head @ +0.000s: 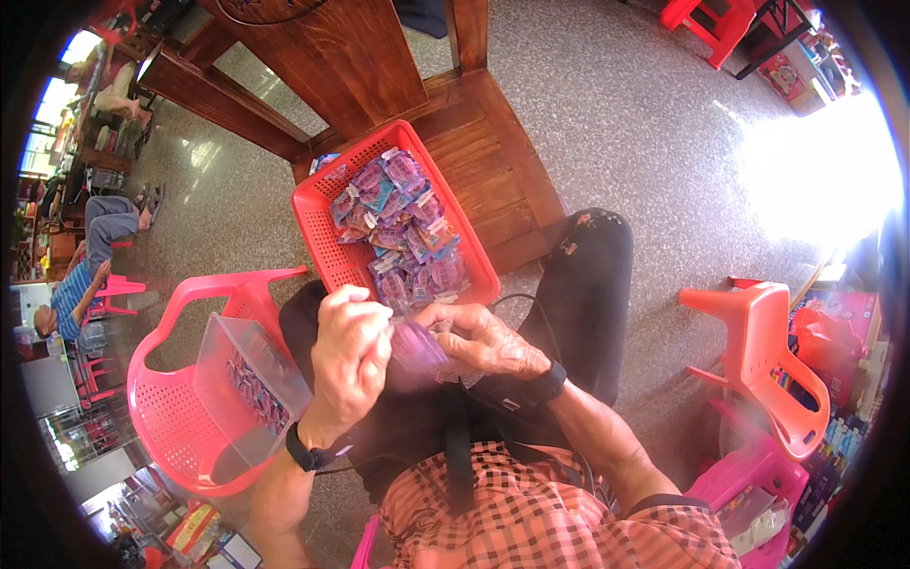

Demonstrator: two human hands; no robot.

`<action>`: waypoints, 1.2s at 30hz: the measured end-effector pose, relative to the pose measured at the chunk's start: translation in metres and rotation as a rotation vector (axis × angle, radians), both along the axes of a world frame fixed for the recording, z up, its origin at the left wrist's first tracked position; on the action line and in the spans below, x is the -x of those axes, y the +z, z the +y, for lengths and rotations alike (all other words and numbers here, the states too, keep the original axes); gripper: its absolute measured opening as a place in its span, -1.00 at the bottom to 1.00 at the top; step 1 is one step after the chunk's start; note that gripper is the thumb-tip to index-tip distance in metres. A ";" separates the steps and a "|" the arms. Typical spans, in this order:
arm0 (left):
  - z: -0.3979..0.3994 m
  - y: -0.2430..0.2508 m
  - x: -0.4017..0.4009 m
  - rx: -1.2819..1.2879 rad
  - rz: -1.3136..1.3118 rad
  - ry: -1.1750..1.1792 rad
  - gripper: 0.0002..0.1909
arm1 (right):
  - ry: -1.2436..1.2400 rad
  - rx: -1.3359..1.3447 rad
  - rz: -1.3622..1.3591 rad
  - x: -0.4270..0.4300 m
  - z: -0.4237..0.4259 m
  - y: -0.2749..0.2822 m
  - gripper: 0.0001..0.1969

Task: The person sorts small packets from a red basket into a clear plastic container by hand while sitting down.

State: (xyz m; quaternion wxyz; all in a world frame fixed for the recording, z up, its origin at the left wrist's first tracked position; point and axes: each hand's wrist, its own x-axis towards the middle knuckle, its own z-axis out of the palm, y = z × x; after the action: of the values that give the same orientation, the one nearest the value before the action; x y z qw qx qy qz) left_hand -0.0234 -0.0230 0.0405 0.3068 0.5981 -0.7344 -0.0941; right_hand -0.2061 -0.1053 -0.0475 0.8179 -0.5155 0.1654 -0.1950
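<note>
A purple plastic packet is stretched between my two hands above my lap. My left hand is curled tight at its left edge, the fingertips partly hidden. My right hand pinches its upper right side between thumb and fingers, near a small whitish piece. Just beyond them, a red plastic basket rests on the seat of a wooden chair. Inside it lies a heap of small purple and blue packets, several with white plastic parts showing.
On my left, a pink plastic armchair holds a clear plastic bin with more small packets. To my right stand an orange child's chair and a magenta stool. A seated person is at far left.
</note>
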 end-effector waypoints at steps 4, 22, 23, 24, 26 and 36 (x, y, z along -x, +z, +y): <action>-0.004 -0.029 -0.007 -0.173 0.356 0.288 -0.92 | 0.041 -0.298 -0.054 0.002 0.005 0.012 -0.83; 0.015 -0.071 -0.012 -0.300 0.561 0.376 -0.88 | -0.474 -0.278 0.064 -0.004 -0.002 -0.004 -0.83; 0.014 -0.067 -0.009 -0.296 0.493 0.354 -0.88 | -0.473 -0.277 0.065 -0.004 -0.002 -0.002 -0.83; 0.014 -0.068 -0.006 -0.291 0.499 0.364 -0.88 | -0.437 -0.283 0.099 -0.005 -0.002 0.001 -0.83; 0.014 -0.073 -0.002 -0.269 0.507 0.394 -0.87 | -0.400 -0.288 0.133 -0.003 -0.003 0.001 -0.83; 0.007 -0.083 0.016 -0.301 0.560 0.300 -0.80 | -0.362 -0.373 0.104 -0.003 -0.001 0.001 -0.83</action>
State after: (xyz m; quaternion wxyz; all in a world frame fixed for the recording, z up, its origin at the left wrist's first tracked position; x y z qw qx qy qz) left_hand -0.0399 -0.0160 -0.0428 0.4152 0.6889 -0.5034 -0.3155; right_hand -0.2027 -0.1060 -0.0460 0.8409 -0.3273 0.3299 -0.2773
